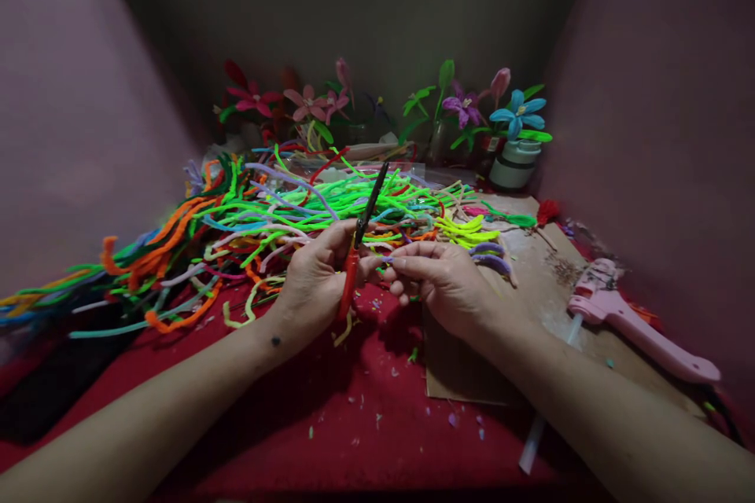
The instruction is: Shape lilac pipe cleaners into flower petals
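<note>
My left hand (pixel 315 275) is closed around a pair of red-handled scissors (pixel 359 247) whose dark blades point up and away. My right hand (pixel 445 283) pinches a small purple piece of pipe cleaner (pixel 384 259) between its fingertips, right beside the scissors. Both hands hover over a red cloth (pixel 354 401), in front of a big heap of pipe cleaners (pixel 283 208) in green, orange, purple and yellow. Short yellow bent pieces (pixel 465 229) and purple loops (pixel 489 258) lie just beyond my right hand.
A pink glue gun (pixel 631 326) lies at the right on a brown cardboard sheet (pixel 531 306). Finished pipe-cleaner flowers (pixel 507 114) stand in small pots along the back wall. Tiny trimmings dot the red cloth. Pink walls close in on both sides.
</note>
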